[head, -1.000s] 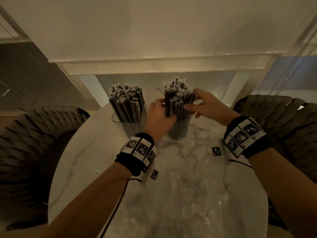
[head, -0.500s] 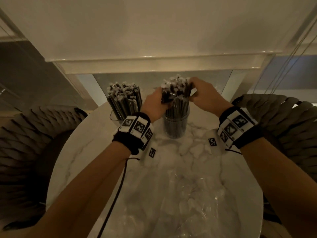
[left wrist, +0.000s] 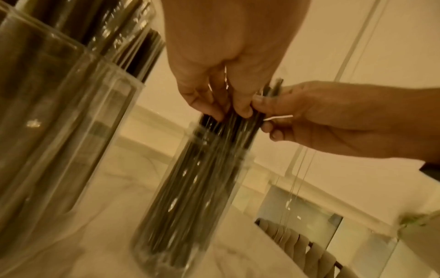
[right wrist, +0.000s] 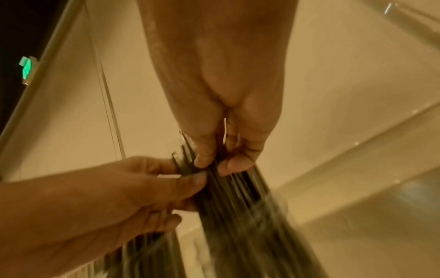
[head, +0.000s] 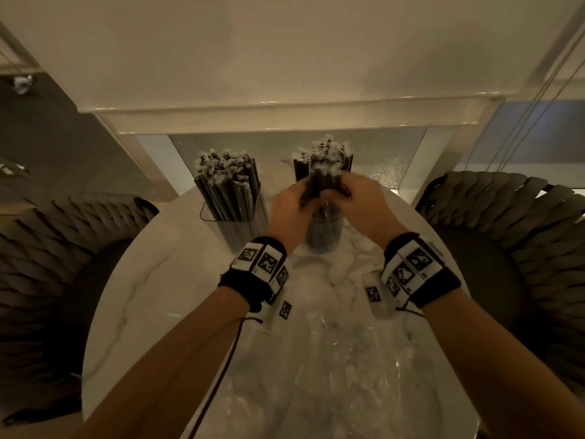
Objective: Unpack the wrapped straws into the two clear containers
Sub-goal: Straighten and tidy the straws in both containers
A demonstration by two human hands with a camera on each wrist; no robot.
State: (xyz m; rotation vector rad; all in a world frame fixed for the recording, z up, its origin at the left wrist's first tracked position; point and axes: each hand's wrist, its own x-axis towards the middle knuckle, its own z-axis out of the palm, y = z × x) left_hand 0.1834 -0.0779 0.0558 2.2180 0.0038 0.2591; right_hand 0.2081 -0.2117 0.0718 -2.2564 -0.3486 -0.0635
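Note:
Two clear containers stand at the back of the round marble table. The square container on the left is full of dark wrapped straws. In the round container on the right stands a second bundle of straws. My left hand and right hand both grip this bundle just above the rim, thumbs close together. In the left wrist view my left fingers pinch the straws over the round container. In the right wrist view my right fingers pinch the straws.
Crumpled clear plastic wrapping lies over the near half of the table. Woven chairs stand at the left and right. A white ledge and a wall rise just behind the containers.
Both hands have slid down from the tops of the straws in the round container and closed in around the middle of the bundle. The square container has not moved.

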